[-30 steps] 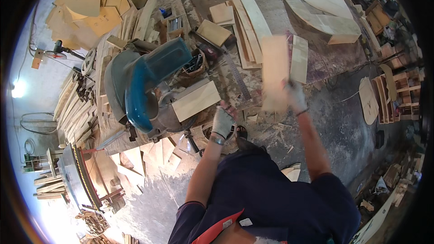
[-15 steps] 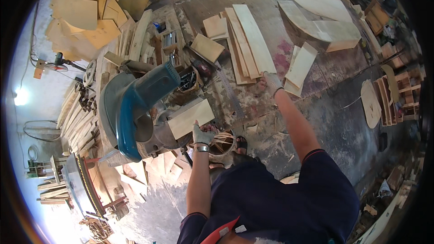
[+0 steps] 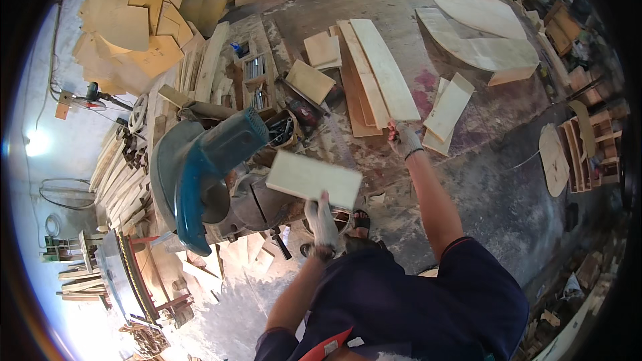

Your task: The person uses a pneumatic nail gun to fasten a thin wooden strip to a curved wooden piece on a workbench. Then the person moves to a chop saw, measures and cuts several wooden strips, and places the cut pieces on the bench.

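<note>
In my left hand, which wears a pale work glove, is a short pale board. The thumb lies on top of it, and the board is held above the saw's base, a little blurred by motion. Beside it on the left stands a blue mitre saw with a grey guard. My gloved right hand is at the near end of a long pale plank, with its fingers closed on the edge. Another narrow plank lies alongside, on top of a browner board.
Two short boards lie right of my right hand. Curved pale panels rest at the table's far right. A metal ruler, small squares and a tool bin sit near the saw. Timber stacks stand at left.
My left hand has lifted the short board off the saw base and moved it right. My right hand has stayed at the long planks, whose near ends have shifted slightly apart.
</note>
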